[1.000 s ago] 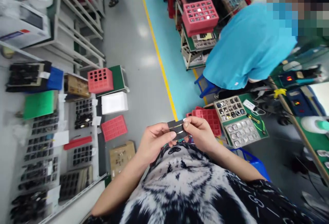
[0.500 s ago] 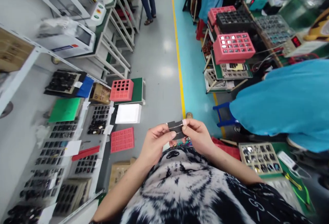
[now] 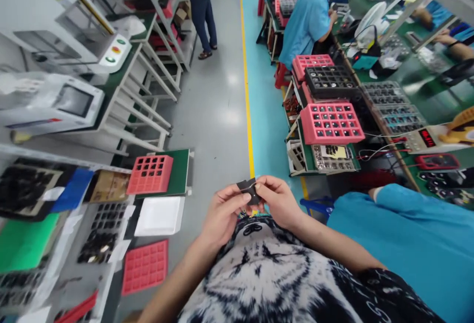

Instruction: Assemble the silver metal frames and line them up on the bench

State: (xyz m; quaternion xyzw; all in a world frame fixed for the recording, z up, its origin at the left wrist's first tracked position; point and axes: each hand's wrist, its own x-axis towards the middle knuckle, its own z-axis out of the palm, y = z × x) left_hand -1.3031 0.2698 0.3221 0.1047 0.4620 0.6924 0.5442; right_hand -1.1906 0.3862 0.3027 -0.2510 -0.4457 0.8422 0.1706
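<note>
A small flat black piece [image 3: 253, 196] with a thin pale line across it is held in front of my printed shirt [image 3: 259, 268]. My left hand [image 3: 222, 209] pinches its left side, thumb on top and fingers beneath. On its right side, the thumb and fingers of my right hand [image 3: 277, 199] press close together. The exact kind of piece is too small to make out, and my fingers hide part of it.
Pink compartment trays stand on a green board [image 3: 181, 165] at left and on a trolley [image 3: 333, 123] at right. A white tray [image 3: 160, 217] and a red tray [image 3: 145, 266] lie lower left. A blue-clad co-worker [image 3: 400, 249] sits close on my right; others work beyond.
The view has tilted up and shifted forward along the aisle. Both hands stay on the black piece; my right fingers have closed in over its right part, and less of it shows.
</note>
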